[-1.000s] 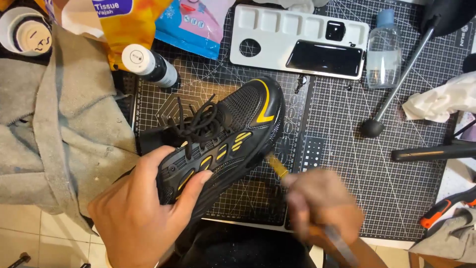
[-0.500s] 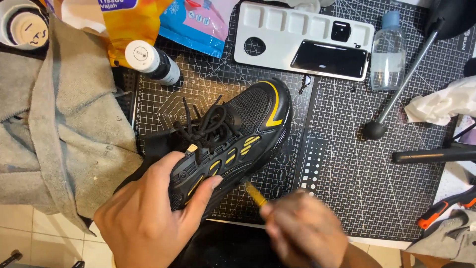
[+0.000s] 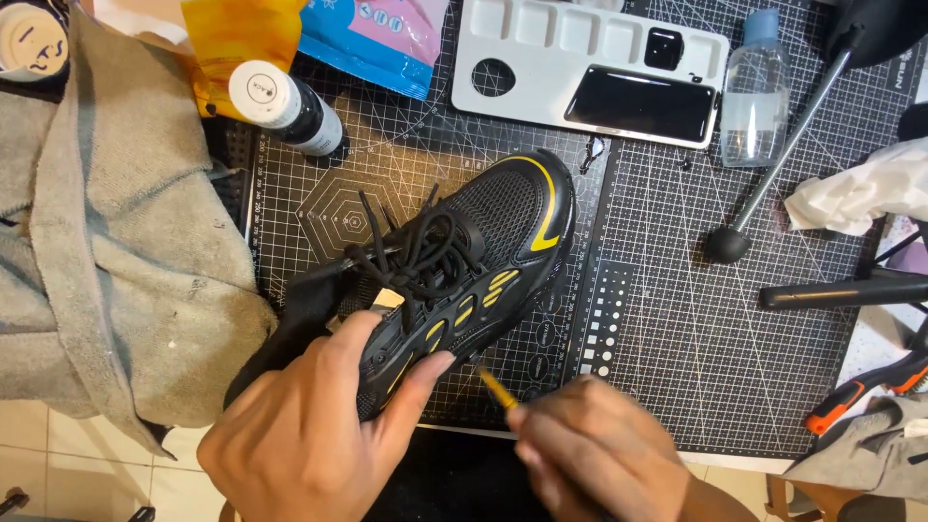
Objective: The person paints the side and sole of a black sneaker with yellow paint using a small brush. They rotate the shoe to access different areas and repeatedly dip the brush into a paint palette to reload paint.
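- Since the frame half a second ago the right hand (image 3: 594,449) has drawn slightly back from the shoe, so the yellow brush tip (image 3: 498,389) now sits just off the sole edge; the left hand's grip is unchanged
- Left hand (image 3: 309,435): enters from the lower left, back of the hand towards the camera, wrapped over the heel end of the black and yellow sneaker (image 3: 454,266). Thumb lies across the side panel, pointing right; the other fingers are curled round the far side and mostly hidden
- Sneaker: lies tilted on its side on the dark gridded cutting mat (image 3: 677,329), toe pointing up and right, black laces loose on top, heel held in the left hand
- Right hand: comes in from the bottom edge, knuckles up, fingers pressed together and pinching the brush handle; image is blurred here, so exact finger placement cannot be told
- Brush: only the yellow front part shows, angled up and left towards the sneaker's lower side, near it but apart
- Surroundings: grey cloth (image 3: 106,251) left of the mat; white-capped dark bottle (image 3: 290,106) lying at the mat's upper left; white paint palette (image 3: 590,68) above the sneaker; clear plastic bottle (image 3: 754,92) beside the palette
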